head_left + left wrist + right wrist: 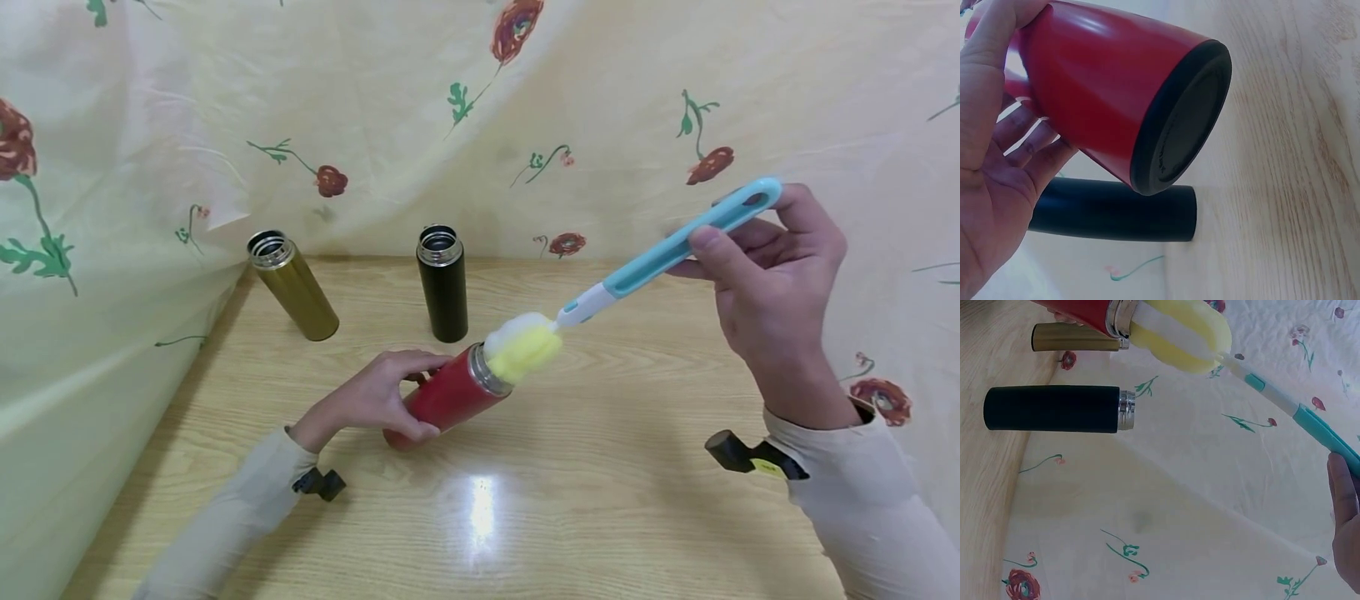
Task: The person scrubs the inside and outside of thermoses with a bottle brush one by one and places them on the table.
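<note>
My left hand [390,392] grips a red vacuum flask [453,392] round its body, tilted with its steel mouth up to the right. The flask's black base [1182,119] faces the left wrist camera. In my right hand [780,275] is the blue handle of a bottle brush [660,254], pinched between thumb and fingers. Its yellow and white sponge head [525,350] sits at the flask's mouth, mostly outside it; the tip is hidden by the rim. The right wrist view shows the sponge [1182,334] against the steel neck [1121,317].
Behind the red flask stand a black flask [442,287] and, further left, a gold flask [296,287], both upright without lids. They stand on a light wooden table [600,500]. A flowered cloth [420,108] hangs along the back and the sides.
</note>
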Available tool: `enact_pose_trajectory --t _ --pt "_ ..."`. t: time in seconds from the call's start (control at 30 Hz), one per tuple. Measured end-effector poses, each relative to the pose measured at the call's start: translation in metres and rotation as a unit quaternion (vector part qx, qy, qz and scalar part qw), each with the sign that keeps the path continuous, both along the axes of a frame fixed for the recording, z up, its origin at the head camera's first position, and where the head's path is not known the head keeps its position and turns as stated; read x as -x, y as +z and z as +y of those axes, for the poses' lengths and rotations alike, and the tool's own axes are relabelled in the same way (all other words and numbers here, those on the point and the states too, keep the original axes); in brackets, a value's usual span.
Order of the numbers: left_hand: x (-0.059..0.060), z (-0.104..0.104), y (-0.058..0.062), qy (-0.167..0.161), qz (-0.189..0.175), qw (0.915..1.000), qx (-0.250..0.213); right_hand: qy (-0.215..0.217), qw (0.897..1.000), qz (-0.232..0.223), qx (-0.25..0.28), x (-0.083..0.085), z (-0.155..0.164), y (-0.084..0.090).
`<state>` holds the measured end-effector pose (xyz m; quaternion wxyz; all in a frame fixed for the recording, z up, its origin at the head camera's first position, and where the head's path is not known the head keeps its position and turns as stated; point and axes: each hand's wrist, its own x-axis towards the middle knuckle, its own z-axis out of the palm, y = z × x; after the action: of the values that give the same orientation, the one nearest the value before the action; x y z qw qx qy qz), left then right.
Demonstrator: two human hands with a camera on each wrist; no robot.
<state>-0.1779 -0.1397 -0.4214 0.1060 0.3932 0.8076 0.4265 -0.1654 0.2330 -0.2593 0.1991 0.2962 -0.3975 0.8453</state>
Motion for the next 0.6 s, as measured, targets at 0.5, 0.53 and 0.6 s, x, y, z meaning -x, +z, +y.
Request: enact_pose_trajectory --t 0.5,0.53,0.6 --pt "-0.002 0.001 0.0 0.016 -0.019 0.9996 0.01 -0.023 1.0 -0.006 -0.018 0.001 -0.003 -0.008" --pt "-0.002 0.001 -0.001 0.019 -0.017 0.9996 0.011 -0.028 0.999 -0.007 -0.022 0.001 -0.004 -0.009" --pt "-0.001 0.001 -0.002 0.024 -0.012 0.9995 0.013 -0.038 0.999 -0.008 -0.029 0.002 -0.005 -0.011"
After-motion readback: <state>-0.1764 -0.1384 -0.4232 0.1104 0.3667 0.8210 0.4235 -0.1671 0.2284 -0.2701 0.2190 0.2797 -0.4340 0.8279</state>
